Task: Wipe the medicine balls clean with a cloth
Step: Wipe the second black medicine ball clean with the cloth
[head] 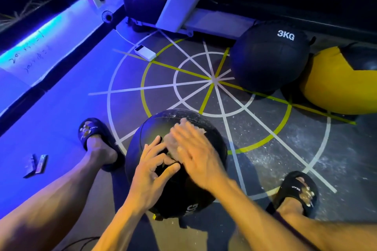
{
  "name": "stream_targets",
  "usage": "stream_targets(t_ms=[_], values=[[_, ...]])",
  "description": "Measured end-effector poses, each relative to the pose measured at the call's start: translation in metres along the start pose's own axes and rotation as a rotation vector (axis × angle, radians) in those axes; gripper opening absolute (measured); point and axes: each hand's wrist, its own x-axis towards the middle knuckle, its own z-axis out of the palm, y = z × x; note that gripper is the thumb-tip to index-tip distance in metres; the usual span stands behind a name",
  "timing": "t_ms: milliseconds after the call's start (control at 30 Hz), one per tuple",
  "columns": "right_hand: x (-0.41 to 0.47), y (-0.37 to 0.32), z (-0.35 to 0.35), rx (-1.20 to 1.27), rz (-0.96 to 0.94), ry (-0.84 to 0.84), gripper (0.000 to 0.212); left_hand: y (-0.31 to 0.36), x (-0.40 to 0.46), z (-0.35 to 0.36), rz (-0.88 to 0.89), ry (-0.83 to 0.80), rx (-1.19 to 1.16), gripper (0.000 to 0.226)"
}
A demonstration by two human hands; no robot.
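3 medicine balls in the head view: black medicine ball (163, 161) at lower centre of the frame, between 2 slippered feet; 3KG ball (269, 57) at upper right; yellow ball (336, 81) just beside it at the right edge. Pale cloth (183, 134) spread on top of the near ball, pinned under the right hand (195, 155), fingers straight and flat on it, blurred, probably mid-wipe. Left hand (152, 169) resting on the ball's crown with fingers loosely curled, grasping nothing visible, likely steadying the ball against rolling. Ball on the floor, near enough for both arms to bear down. Floor (265, 149) dark, speckled with white dust, marked with white and yellow circles and spokes. White power bank (145, 53) upper centre; blue strip light along the upper left; small dark object (36, 165) at lower left, unclear.
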Motion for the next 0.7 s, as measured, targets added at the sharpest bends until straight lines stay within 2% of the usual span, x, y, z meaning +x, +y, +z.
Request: stream_targets(t_ms=[33, 133, 167, 200, 267, 300, 333, 367, 433, 467, 533, 567, 633, 700], values=[[0.005, 0.013, -0.007, 0.036, 0.096, 0.022, 0.047, -0.001, -0.001, -0.002, -0.01, -0.007, -0.008, 0.021], [0.021, 0.058, -0.034, 0.244, 0.725, 0.016, 0.043, 0.0, -0.002, -0.006, -0.046, -0.015, -0.004, 0.021], [0.021, 0.059, -0.038, 0.285, 0.807, 0.005, 0.043, 0.001, -0.001, -0.007, -0.045, -0.025, -0.007, 0.02], [0.018, 0.049, -0.038, 0.262, 0.757, 0.009, 0.043, 0.001, -0.001, -0.008, -0.038, -0.033, -0.021, 0.019], [0.014, 0.011, -0.028, 0.143, 0.372, 0.093, 0.043, -0.001, 0.0, -0.012, -0.03, -0.044, -0.056, 0.016], [0.007, -0.005, -0.02, 0.093, 0.166, 0.079, 0.044, -0.001, 0.0, -0.014, -0.035, -0.051, -0.069, 0.012], [-0.002, -0.014, -0.011, 0.059, 0.041, 0.034, 0.046, -0.002, -0.001, -0.017, -0.038, -0.071, -0.078, 0.01], [-0.006, -0.018, -0.008, 0.034, -0.003, -0.003, 0.047, -0.001, -0.002, -0.019, -0.045, -0.098, -0.079, 0.012], [-0.005, 0.003, -0.012, 0.069, 0.155, 0.037, 0.046, 0.0, -0.005, -0.024, -0.046, -0.141, -0.078, 0.016], [-0.002, 0.018, -0.019, 0.097, 0.334, 0.071, 0.044, 0.001, -0.006, -0.026, -0.044, -0.157, -0.067, 0.018], [0.0, 0.046, -0.034, 0.138, 0.715, 0.023, 0.043, 0.004, -0.009, -0.03, -0.029, -0.181, -0.031, 0.018], [-0.004, 0.052, -0.038, 0.178, 0.811, 0.009, 0.044, 0.005, -0.009, -0.03, -0.011, -0.162, -0.04, 0.017], [-0.019, 0.054, -0.038, 0.25, 0.825, 0.035, 0.044, 0.001, -0.006, -0.03, -0.023, 0.008, -0.046, 0.013], [-0.029, 0.049, -0.029, 0.441, 0.799, 0.12, 0.039, -0.009, -0.002, -0.028, -0.092, 0.16, 0.039, 0.051]])
